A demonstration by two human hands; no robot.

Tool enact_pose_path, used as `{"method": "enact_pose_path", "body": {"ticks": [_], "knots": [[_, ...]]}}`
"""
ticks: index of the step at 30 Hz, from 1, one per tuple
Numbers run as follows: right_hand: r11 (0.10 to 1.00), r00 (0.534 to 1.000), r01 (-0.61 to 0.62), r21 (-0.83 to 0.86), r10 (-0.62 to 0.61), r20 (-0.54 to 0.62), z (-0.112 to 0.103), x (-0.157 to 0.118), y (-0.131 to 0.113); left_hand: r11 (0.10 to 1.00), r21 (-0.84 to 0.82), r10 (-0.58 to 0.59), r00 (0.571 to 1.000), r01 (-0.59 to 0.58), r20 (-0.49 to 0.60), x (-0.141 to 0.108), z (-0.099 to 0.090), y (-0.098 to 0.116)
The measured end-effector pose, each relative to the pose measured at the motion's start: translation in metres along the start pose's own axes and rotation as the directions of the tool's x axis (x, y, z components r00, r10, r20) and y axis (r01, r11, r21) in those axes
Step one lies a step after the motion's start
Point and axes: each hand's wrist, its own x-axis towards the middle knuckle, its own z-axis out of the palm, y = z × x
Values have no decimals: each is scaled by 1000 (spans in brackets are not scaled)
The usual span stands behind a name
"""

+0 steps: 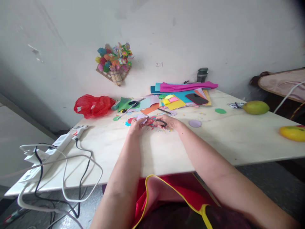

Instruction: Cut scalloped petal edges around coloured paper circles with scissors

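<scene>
My left hand [136,124] is closed on a pale purple scalloped paper piece [141,119], which it holds just above the table. In my right hand [167,121] is a pair of scissors [161,122] with dark handles, the blades pointing left toward the paper. Whether the blades touch the paper I cannot tell. Red and blue cut paper pieces [128,122] lie under and beside my hands, with small scraps scattered around. A dark pen-like stick [166,111] rests just behind my right hand.
Coloured sheets [177,103] and a dark phone [196,99] lie at the back. A red plastic bag [94,106] sits back left. Power strips [47,159] with looping cables occupy the left edge. A purple disc [195,123], a green disc [220,111] and a mango [256,107] are to the right.
</scene>
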Motion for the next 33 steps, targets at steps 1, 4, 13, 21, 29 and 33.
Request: {"method": "enact_pose_path", "body": {"ticks": [1,4,13,21,29,33], "knots": [[1000,1000,4,-2,-4,-1,0,0,1,1000,0,2,1000,-2,1,0,0,0],[1000,1000,8,-4,-8,-1,-1,1,2,1000,4,2,1000,-2,15,-2,2,1],[1000,1000,16,2,-16,7,0,1,3,1000,15,-20,999,20,41,-1,1,0],[1000,1000,1,-16,0,7,1,1,1,999,31,-16,998,14,57,0,0,-2],[1000,1000,4,-9,-4,-1,2,-1,-3,1000,4,-18,999,18,41,2,-1,-3],[1000,1000,-10,4,10,14,2,2,1,1000,6,-7,998,7,62,2,-1,-4]]}}
